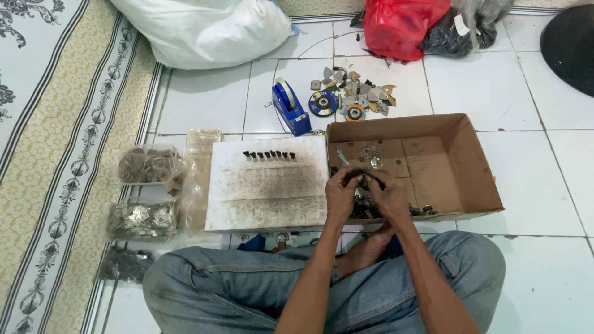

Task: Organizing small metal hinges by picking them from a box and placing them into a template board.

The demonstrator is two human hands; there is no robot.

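Two hands, one cardboard box, one white board bearing a row of nine dark bolts, one blue tape dispenser, two round discs, three clear packets, one white sack, and one red bag.

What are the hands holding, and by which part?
Both hands, left hand and right hand, pinch a small dark part between fingertips; its held part cannot be told.

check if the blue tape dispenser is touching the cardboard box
Apart. The head view shows the blue tape dispenser standing on the tiled floor left of the cardboard box, with a strip of bare tile between its base and the box's corner.
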